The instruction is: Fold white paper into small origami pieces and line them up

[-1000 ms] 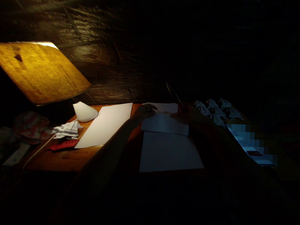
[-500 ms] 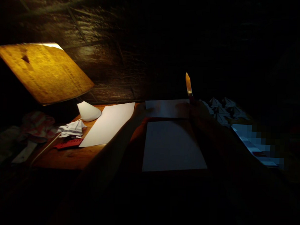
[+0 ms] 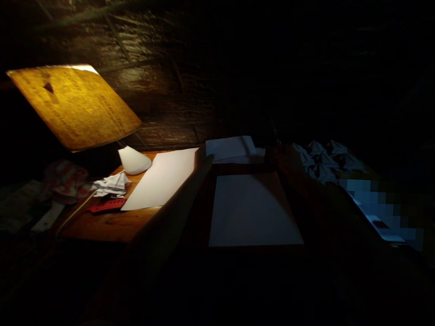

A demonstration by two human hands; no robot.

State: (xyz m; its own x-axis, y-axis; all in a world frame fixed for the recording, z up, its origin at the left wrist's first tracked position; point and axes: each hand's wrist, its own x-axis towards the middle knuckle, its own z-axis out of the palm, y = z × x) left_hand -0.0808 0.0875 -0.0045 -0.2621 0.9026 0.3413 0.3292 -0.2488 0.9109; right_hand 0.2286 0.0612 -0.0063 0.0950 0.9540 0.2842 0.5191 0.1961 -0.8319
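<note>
My left hand point(image 3: 204, 158) grips the left end of a white paper piece point(image 3: 228, 149), its thumb lying over the near edge. Another white piece point(image 3: 259, 156) shows partly from under it on the right. My right hand point(image 3: 285, 156) is closed around a knife point(image 3: 274, 129) that points up; its blade is now dim and hard to make out. The right hand is apart from the paper, just to its right. Nearer to me, a white sheet point(image 3: 254, 212) lies flat on the dark tabletop. Shadow hides most finger detail.
At left a lit lamp has a yellow-brown panel point(image 3: 76, 104) and white base point(image 3: 134, 161). Beside it lie a white sheet point(image 3: 162, 177), crumpled striped paper point(image 3: 112, 185), a red perforated strip point(image 3: 106, 206) and cloth point(image 3: 63, 182). Several folded papers point(image 3: 324, 160) and a bluish pixelated object point(image 3: 381, 220) are right.
The paper in my left hand has parted into two overlapping pieces, the upper one tilted and shifted left. My right hand with the knife has moved right, off the paper, and the blade has gone dark.
</note>
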